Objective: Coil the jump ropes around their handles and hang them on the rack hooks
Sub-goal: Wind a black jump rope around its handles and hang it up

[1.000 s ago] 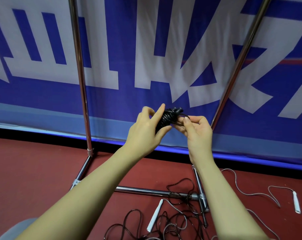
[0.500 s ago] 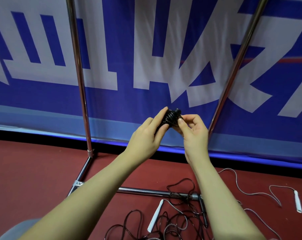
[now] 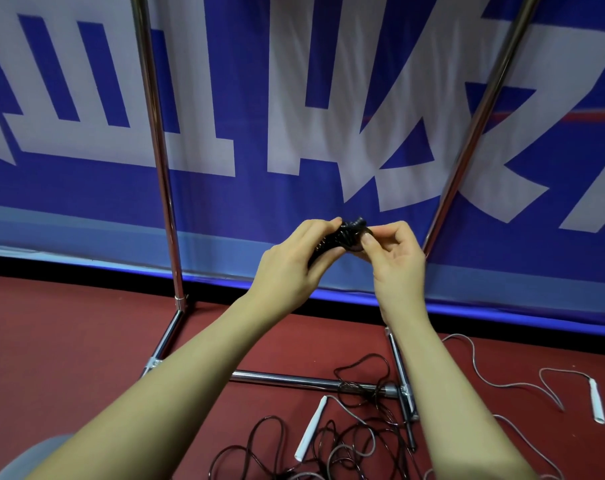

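A black jump rope (image 3: 350,233), coiled tight around its handles, sits between both hands at chest height in front of the rack. My left hand (image 3: 294,268) grips the bundle from the left, fingers wrapped over it. My right hand (image 3: 394,261) pinches the rope's end at the bundle's right side between thumb and fingers. The chrome rack's left post (image 3: 157,147) and slanted right post (image 3: 474,123) rise behind; its hooks are out of view above.
On the red floor lie a tangle of loose black rope (image 3: 332,441), a white-handled rope (image 3: 309,429) and another white handle (image 3: 596,400) at the right. The rack's base bar (image 3: 287,379) crosses low. A blue-and-white banner (image 3: 294,98) backs everything.
Both hands have dropped slightly and closed tighter around the bundle. The left fingers, earlier stretched up over it, now curl down onto it.
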